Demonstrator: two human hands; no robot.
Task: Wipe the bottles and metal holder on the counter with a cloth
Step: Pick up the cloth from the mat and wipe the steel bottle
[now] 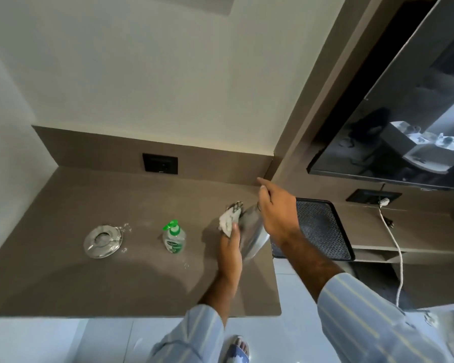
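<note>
Brown stone counter (63, 284) runs under a pale wall, with a green-pump sanitizer bottle (173, 238) standing near its middle. Left of that bottle lies a round glass dish (103, 241). Right of the bottle, the left hand (230, 248) presses a crumpled cloth (229, 219) against a shiny metal bottle (250, 233), tilted and gripped at its neck by the right hand (277, 209). Beyond the metal bottle sits a black patterned tray (323, 229).

Brown counter (63, 279), green-capped clear bottle (174, 238), white cloth (227, 222), blue striped sleeves (364, 318).
</note>
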